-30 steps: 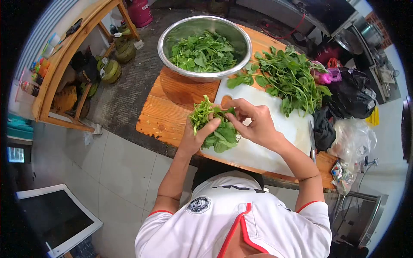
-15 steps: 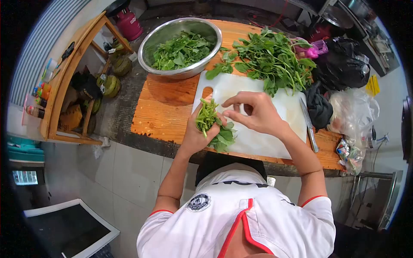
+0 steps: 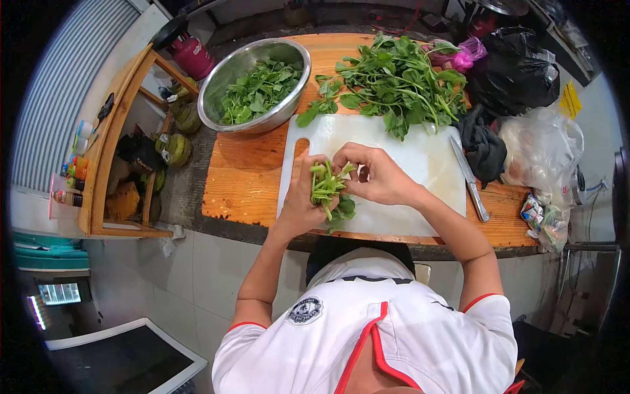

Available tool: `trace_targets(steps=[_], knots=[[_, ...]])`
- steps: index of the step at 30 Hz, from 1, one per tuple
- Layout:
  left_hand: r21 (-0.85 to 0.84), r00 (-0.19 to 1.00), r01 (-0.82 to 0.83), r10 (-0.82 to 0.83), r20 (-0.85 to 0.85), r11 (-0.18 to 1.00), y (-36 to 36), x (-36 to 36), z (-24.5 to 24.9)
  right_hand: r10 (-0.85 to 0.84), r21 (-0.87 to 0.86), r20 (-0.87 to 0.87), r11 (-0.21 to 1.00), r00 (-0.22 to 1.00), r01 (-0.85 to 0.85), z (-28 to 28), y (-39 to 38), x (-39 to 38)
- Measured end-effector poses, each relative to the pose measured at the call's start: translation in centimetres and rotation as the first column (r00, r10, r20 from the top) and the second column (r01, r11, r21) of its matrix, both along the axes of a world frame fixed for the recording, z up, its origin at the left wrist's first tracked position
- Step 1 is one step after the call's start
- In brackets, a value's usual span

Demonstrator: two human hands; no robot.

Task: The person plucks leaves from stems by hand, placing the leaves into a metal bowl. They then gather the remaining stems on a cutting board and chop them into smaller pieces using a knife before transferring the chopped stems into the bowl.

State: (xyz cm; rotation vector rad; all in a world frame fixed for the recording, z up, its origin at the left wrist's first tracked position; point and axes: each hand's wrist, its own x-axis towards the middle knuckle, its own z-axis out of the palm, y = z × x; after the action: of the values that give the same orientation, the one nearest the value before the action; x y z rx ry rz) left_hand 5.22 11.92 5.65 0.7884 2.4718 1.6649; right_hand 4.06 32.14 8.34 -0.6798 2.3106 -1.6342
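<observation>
Off the cutting board's (image 3: 426, 157) far-left corner we have the steel bowl (image 3: 289, 108), picked leaves inside. Over the board's near-left edge our left hand (image 3: 298, 203) is fisted tight around the bunch of greens (image 3: 326, 184): stems stick up past the thumb, leaves hang below the fist. Our right hand (image 3: 377, 176), just beside, fingers curled, pinches the bunch's top. Loose greens pile (image 3: 394, 79) lies across the board's far edge; knife (image 3: 469, 177) off its right edge.

bunch of greens (image 3: 326, 184) half hidden, packets (image 3: 533, 211) unreadable
</observation>
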Motion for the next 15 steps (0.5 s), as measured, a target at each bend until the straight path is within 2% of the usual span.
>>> trace_targets(steps=[1, 4, 7, 10, 11, 14, 15], knots=[[-0.019, 0.999, 0.006, -0.006, 0.033, 1.000, 0.0, -0.1, 0.3, 0.011, 0.009, 0.008, 1.000, 1.000, -0.011, 0.1, 0.2, -0.1], [-0.119, 0.992, -0.023, 0.008, -0.126, 0.993, -0.3, -1.1, 1.0, 0.093, -0.073, -0.192, 0.991, 0.977, -0.108, -1.4, 0.5, -0.6], [-0.208, 0.976, -0.108, 0.064, -0.207, 0.972, -0.6, -1.7, 2.4, 0.108, -0.068, -0.053, 0.991, 0.993, -0.112, 2.1, -0.7, 0.1], [-0.187, 0.982, -0.064, 0.028, -0.186, 0.980, -1.1, -2.1, 3.6, 0.038, -0.102, -0.202, 0.993, 0.979, -0.060, 2.8, -2.7, -1.2], [-0.213, 0.978, -0.097, 0.053, -0.203, 0.972, -1.5, -2.2, 3.6, -0.018, -0.152, -0.505, 0.986, 0.863, -0.068, 2.3, -3.6, -2.1], [-0.282, 0.967, -0.184, 0.122, -0.223, 0.942, -2.9, -2.5, 3.9, 0.184, 0.019, -0.288, 0.982, 0.940, -0.186, 2.1, -4.0, -2.9], [-0.297, 0.969, -0.200, 0.143, -0.203, 0.933, -3.4, -2.5, 4.3, 0.162, 0.008, -0.309, 0.986, 0.937, -0.168, 1.8, -4.5, -3.1]])
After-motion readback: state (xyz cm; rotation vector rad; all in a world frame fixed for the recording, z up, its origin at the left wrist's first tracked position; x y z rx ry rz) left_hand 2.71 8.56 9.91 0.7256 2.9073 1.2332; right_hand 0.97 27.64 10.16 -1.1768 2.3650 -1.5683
